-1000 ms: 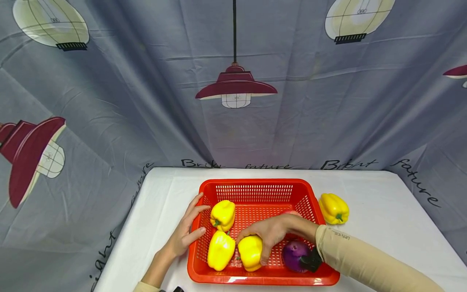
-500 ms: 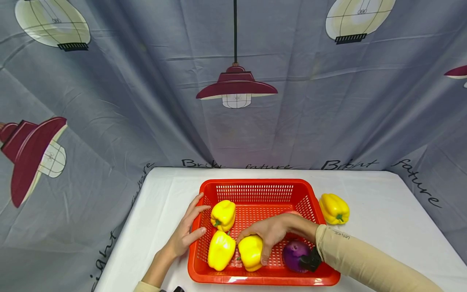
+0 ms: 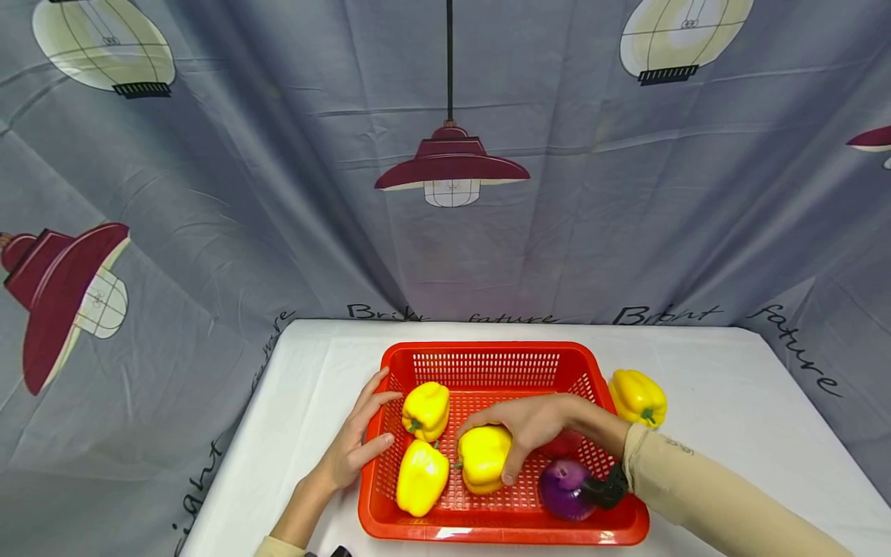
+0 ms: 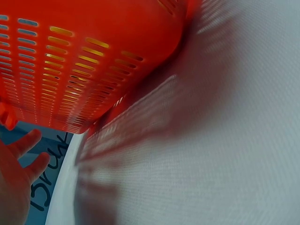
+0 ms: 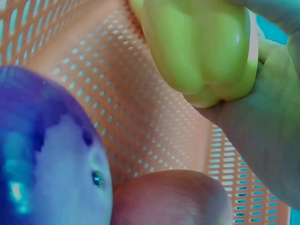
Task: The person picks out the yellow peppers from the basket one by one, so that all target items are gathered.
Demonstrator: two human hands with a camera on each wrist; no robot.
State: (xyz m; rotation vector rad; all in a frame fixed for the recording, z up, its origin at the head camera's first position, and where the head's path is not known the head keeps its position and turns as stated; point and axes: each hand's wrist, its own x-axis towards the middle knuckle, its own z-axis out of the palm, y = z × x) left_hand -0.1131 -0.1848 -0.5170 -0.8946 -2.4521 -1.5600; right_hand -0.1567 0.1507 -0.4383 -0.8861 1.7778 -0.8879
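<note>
My right hand grips a yellow bell pepper inside the red plastic basket, fingers on its far side and thumb on the near side. The right wrist view shows this pepper above the perforated basket floor. My left hand touches the basket's left rim with spread, fairly straight fingers. Two more yellow bell peppers lie at the basket's left, one towards the back and one in front. A glossy, round purple vegetable and a smooth red fruit or vegetable are at the right.
Outside the basket, by its right wall, lies another yellow bell pepper. A white cloth covers the table. Behind it hangs a grey curtain printed with lamps. A dark wrist device sits beside the right sleeve.
My right hand has moved slightly back and to the right with the bell pepper, away from the front left pepper. More of the red item shows. The left hand stays on the rim.
</note>
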